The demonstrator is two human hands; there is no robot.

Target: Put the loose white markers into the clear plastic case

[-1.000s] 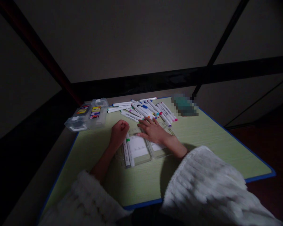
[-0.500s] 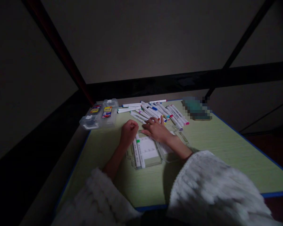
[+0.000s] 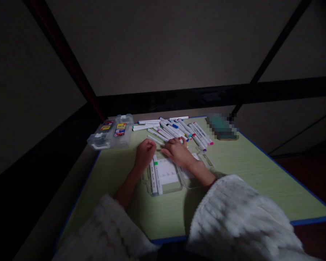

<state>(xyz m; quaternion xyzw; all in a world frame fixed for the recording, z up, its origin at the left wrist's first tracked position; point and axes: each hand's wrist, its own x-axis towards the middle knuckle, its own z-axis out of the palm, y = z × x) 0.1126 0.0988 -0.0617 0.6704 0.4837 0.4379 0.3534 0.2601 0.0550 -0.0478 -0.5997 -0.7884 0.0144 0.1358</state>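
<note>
My left hand (image 3: 145, 155) is closed with curled fingers beside the top left of an open clear plastic case (image 3: 171, 188). Whatever it may hold is hidden. Two white markers (image 3: 155, 177), one with a green band, lie side by side along the case's left edge. My right hand (image 3: 178, 152) reaches over the case's far edge, its fingers closed on a white marker (image 3: 155, 140) at the near side of the marker pile (image 3: 170, 127). That marker's right end is hidden by the fingers. White paper (image 3: 167, 171) shows inside the case.
A closed clear carrying case (image 3: 111, 133) with coloured labels lies at the table's far left. A pixelated phone-like object (image 3: 222, 127) rests at the far right. The pale green table (image 3: 250, 181) has a blue edge, with a wall behind it.
My right hand's fingers have drawn together, and a white marker now shows apart from the pile, nearer my left hand. The whole view has shifted slightly; the left hand stays curled.
</note>
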